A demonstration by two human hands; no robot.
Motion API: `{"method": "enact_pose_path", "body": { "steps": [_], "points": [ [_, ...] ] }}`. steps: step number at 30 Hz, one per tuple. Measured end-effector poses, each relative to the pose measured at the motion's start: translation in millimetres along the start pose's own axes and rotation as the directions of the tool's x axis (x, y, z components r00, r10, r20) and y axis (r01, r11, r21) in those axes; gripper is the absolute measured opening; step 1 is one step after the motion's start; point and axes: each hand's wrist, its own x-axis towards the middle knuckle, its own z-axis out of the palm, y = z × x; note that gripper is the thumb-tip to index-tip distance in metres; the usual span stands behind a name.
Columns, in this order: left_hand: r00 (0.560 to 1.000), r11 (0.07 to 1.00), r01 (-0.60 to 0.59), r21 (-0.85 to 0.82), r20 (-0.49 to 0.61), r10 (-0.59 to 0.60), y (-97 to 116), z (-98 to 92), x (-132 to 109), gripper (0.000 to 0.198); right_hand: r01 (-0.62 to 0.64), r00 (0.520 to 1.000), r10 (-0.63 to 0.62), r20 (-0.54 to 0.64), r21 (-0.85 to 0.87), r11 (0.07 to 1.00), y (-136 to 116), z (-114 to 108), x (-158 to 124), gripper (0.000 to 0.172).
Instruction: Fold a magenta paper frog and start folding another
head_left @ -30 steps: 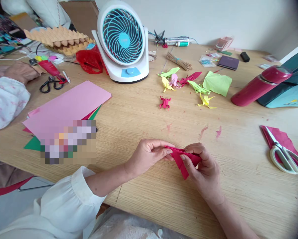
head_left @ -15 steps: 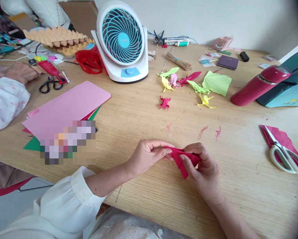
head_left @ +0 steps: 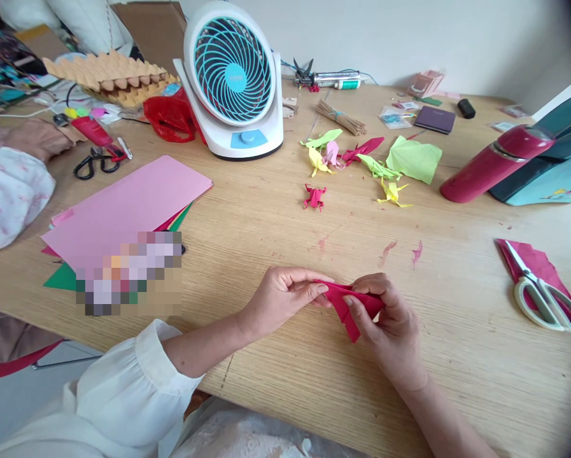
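Observation:
A folded piece of red paper [head_left: 351, 318], roughly triangular with its tip pointing down, is held between both hands above the near part of the table. My left hand [head_left: 288, 294] pinches its left corner between thumb and fingers. On the other side, my right hand [head_left: 391, 321] grips the right part, thumb in front and fingers behind, hiding that end. Beyond the hands sits a red origami frog [head_left: 314, 198]. A yellow origami figure [head_left: 393, 193] lies to its right, and several more folded figures in green, yellow, pink and red are grouped behind.
White-handled scissors [head_left: 543, 296] rest on red paper [head_left: 550, 267] at the right. A red flask [head_left: 498, 164] lies tilted near a teal bag [head_left: 543, 168]. Coloured paper sheets [head_left: 137, 197] are stacked at the left. A white fan [head_left: 235, 79] stands behind, near a stick bundle [head_left: 341, 117].
Both hands keep the same grip on the folded red paper. The whole view has shifted very slightly; nothing on the table has moved.

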Motion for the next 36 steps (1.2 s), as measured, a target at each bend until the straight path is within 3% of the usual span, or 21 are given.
{"method": "enact_pose_path", "body": {
  "steps": [18, 22, 28, 32, 36],
  "points": [
    [1.0, 1.0, -0.021, 0.015, 0.008, 0.021, -3.2, -1.8, 0.4, 0.015, -0.007, 1.0, 0.007, -0.011, -0.006, 1.0, 0.4, 0.9, -0.9, 0.015],
    [0.998, 0.997, -0.057, 0.049, -0.001, 0.057, -2.0, -1.8, 0.3, 0.014, -0.13, 0.99, 0.133, -0.054, 0.06, 0.99, -1.8, 1.1, -2.7, 0.017],
    [0.963, 0.946, -0.268, 0.182, 0.034, 0.266, -2.8, -3.6, 1.4, 0.015, -0.34, 0.933, 0.36, 0.008, 0.351, 0.872, -8.5, 1.5, 3.1, 0.027],
    [0.95, 0.913, -0.31, 0.266, 0.059, 0.306, -3.6, -4.6, 1.1, 0.017, -0.42, 0.905, 0.417, 0.084, 0.333, 0.844, -9.3, 1.3, 6.4, 0.017],
    [0.95, 0.905, -0.31, 0.291, 0.057, 0.307, -1.3, -3.6, 0.5, 0.016, -0.401, 0.915, 0.392, 0.098, 0.345, 0.849, -8.4, 1.4, 7.3, 0.017]
  ]
}}
